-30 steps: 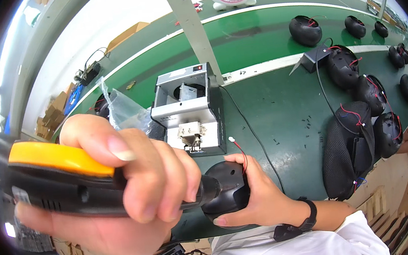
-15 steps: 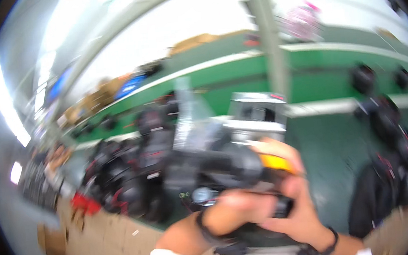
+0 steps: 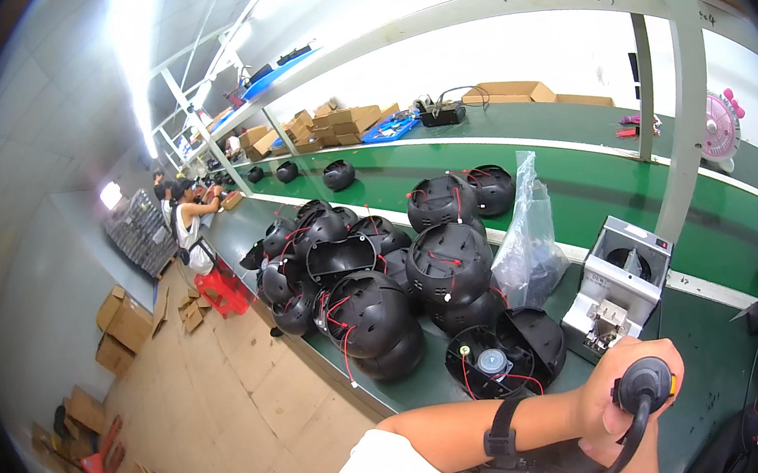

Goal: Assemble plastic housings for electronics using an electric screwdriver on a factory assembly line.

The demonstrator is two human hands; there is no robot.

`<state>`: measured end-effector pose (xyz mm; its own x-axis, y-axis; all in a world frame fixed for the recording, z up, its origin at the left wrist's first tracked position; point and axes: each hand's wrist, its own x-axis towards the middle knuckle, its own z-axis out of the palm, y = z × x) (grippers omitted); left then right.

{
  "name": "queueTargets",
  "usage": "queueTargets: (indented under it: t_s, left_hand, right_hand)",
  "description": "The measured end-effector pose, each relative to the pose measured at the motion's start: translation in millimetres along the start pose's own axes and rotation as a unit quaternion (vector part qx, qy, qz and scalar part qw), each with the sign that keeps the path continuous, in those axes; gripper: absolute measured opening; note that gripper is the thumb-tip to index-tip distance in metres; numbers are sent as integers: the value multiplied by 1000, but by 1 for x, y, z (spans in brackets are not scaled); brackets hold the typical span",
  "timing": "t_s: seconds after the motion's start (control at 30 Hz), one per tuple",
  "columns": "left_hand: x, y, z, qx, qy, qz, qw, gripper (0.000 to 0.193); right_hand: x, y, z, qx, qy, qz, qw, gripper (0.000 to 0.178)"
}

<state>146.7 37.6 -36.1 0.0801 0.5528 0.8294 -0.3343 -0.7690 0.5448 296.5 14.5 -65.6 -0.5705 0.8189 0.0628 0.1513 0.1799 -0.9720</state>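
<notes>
My left hand (image 3: 595,393) is closed round a black corded power tool (image 3: 646,382), probably an electric screwdriver. Its round rear end and thick cable face me, with a bit of yellow on its side; its tip is hidden. My right hand (image 3: 640,462) lies just below, mostly covered, its fingers out of sight. Beyond the tool stands a small metal screw feeder (image 3: 616,282). Left of it is an opened black round housing (image 3: 473,364) with a small speaker and red wires inside. A clear plastic bag (image 3: 531,249) sits behind that housing.
Several black round housings (image 3: 373,319) with red wires are piled left on the green workbench. More stand on the green conveyor (image 3: 593,184) and at the right edge. A post (image 3: 684,88) rises behind the feeder. Co-workers (image 3: 191,223) and a red stool (image 3: 220,293) are far left.
My view has swung left and sharpened, bringing the co-workers and floor in. The tool, tilted sideways before, now has its rear end toward me. My right hand has become mostly hidden.
</notes>
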Motion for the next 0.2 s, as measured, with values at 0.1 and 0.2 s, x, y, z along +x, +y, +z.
queueTargets:
  t_s: [0.1,0.2]
  left_hand:
    - [0,8,7,64,46,-86,993,69]
    - [4,4,9,1,95,-114,989,59]
  right_hand:
    - [2,14,-9,13,-69,19,997,89]
    - [-8,-3,-13,-162,-46,-175,970,107]
